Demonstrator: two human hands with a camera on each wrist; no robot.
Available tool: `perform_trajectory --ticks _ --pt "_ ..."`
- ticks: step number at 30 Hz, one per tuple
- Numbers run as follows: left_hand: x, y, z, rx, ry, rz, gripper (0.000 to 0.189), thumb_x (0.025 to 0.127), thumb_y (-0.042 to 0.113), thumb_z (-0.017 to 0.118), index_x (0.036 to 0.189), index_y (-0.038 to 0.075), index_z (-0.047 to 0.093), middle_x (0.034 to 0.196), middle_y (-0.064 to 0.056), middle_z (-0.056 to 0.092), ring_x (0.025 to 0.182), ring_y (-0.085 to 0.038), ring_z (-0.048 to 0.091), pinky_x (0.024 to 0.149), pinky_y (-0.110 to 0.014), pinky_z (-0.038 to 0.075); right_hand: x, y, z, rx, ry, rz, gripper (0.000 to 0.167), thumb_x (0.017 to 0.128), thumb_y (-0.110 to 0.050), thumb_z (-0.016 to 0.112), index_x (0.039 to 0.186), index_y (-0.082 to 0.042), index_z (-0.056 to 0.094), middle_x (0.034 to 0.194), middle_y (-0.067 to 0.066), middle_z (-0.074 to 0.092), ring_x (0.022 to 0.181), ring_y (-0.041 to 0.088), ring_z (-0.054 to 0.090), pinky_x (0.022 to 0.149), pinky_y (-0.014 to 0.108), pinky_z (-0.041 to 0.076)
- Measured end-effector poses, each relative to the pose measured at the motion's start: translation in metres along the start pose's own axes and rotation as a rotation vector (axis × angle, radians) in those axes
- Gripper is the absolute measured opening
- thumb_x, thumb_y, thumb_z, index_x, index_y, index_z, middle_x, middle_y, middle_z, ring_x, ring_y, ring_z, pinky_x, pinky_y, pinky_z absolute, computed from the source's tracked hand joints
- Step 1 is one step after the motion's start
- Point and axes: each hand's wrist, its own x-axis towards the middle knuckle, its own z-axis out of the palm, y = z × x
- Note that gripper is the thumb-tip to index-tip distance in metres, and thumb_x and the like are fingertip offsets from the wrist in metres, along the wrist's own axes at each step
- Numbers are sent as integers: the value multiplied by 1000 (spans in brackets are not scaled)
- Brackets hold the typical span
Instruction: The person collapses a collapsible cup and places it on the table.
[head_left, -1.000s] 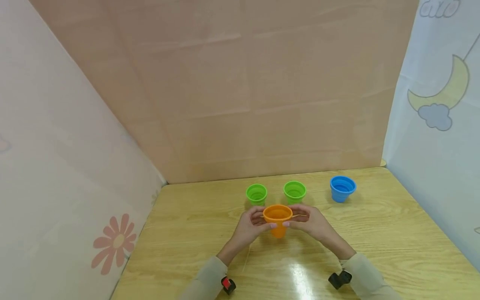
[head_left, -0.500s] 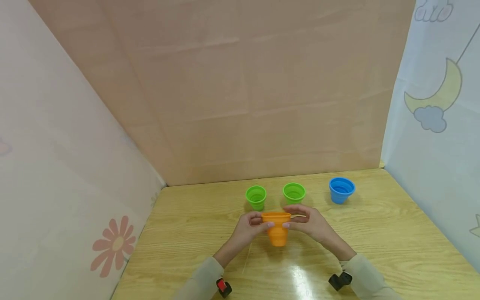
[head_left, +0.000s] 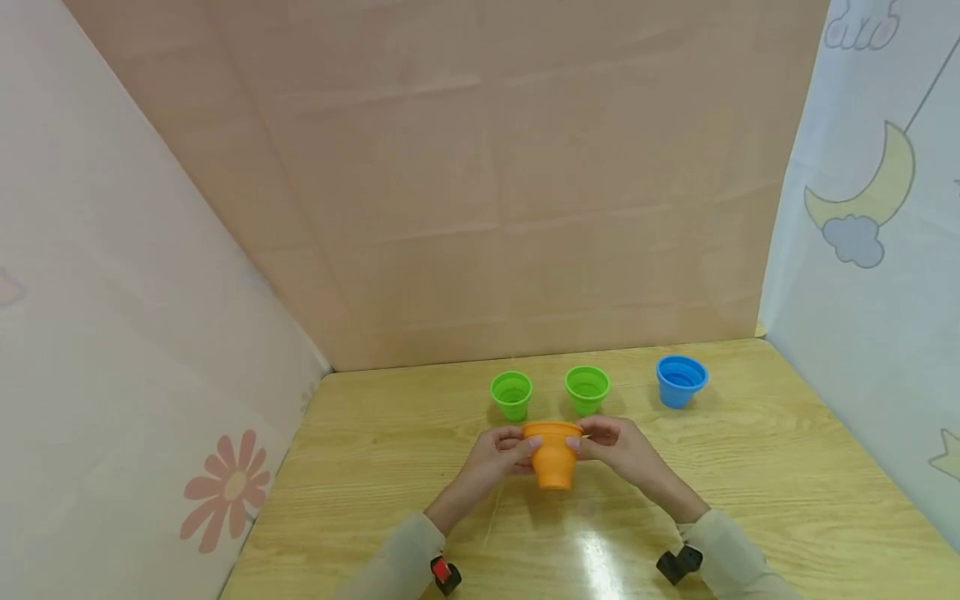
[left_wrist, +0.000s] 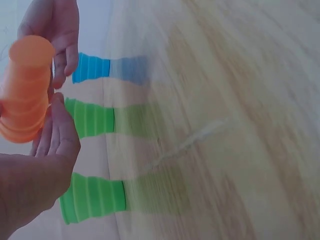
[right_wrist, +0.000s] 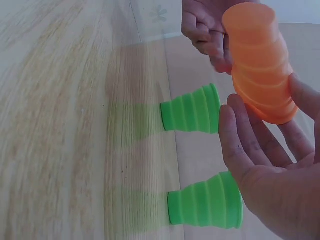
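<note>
An orange collapsible cup [head_left: 554, 460] with ribbed sides is held between both hands, raised off the table. My left hand [head_left: 487, 468] pinches its left side near the rim, thumb in front and fingers behind. On the opposite side my right hand [head_left: 632, 460] grips it the same way. The cup's base tilts toward me, so its inside is hidden. Both wrist views show the cup [left_wrist: 27, 92] well away from the tabletop, with the right-hand fingers [right_wrist: 240, 135] spread behind its rim.
Two green collapsible cups [head_left: 512, 397] [head_left: 587, 392] stand upright behind the hands. A blue cup [head_left: 681, 383] stands farther right. The wooden table [head_left: 390, 467] meets a beige backdrop [head_left: 487, 208] at the back and printed white side panels.
The orange cup has tipped so its base swings toward me and its inside drops out of sight. Both thumbs have shifted a little on its wall. The other cups stay put.
</note>
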Motion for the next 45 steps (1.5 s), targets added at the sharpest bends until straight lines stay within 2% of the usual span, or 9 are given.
perform_trajectory --ticks 3,7,12,17,21,24,33,41,45 --pt "1 -3 -3 25 -7 17 47 100 34 74 128 -3 64 116 -15 75 97 -19 77 99 -52 63 1 2 -1 28 -18 -6 37 101 -20 72 127 6 67 114 8 77 97 13 76 91 49 66" --pt "3 -5 -4 66 12 53 47 100 34 74 131 0 65 117 -14 73 100 -16 74 101 -53 62 0 3 -1 48 -38 7 40 104 -21 68 130 9 64 117 13 75 97 11 76 92 52 65" --pt "2 -6 -6 60 37 102 49 100 31 74 136 -1 63 124 -16 70 107 -16 72 103 -47 62 -1 3 1 69 -51 30 42 107 -24 62 134 9 62 119 12 74 100 12 75 94 49 65" --pt "1 -7 -7 -17 -5 139 48 101 20 73 140 -4 61 130 -21 70 108 -10 72 100 -32 63 -2 6 1 79 -56 62 42 108 -26 60 134 7 62 115 4 75 100 14 75 93 44 66" --pt "2 -11 -4 -71 -26 161 45 100 17 73 136 -9 63 126 -16 74 104 -7 74 97 -31 64 -4 6 1 99 -73 91 43 110 -28 57 132 9 62 107 -1 77 95 15 75 90 35 66" --pt "2 -13 -1 -98 -20 163 45 100 19 74 132 -11 65 121 -13 77 101 -8 75 94 -31 65 -4 6 2 120 -88 110 46 111 -30 55 133 10 61 103 -2 78 92 15 75 88 33 66" --pt "0 -15 4 -110 4 112 40 101 17 71 132 -8 66 124 -22 75 98 -13 77 89 -31 66 -2 7 1 125 -98 126 48 110 -31 56 135 9 63 116 3 78 103 13 76 95 38 65" --pt "3 -17 2 -148 6 92 38 104 16 67 132 -10 66 122 -25 75 93 -14 80 97 -51 63 2 5 3 227 -89 110 49 108 -27 60 139 12 59 117 -2 78 104 14 77 95 30 65" --pt "4 -17 -1 -150 -2 86 41 105 19 66 135 -9 65 124 -25 74 97 -16 80 99 -53 62 2 6 3 251 -113 80 49 109 -23 59 140 14 55 118 -3 77 105 14 77 97 32 64"
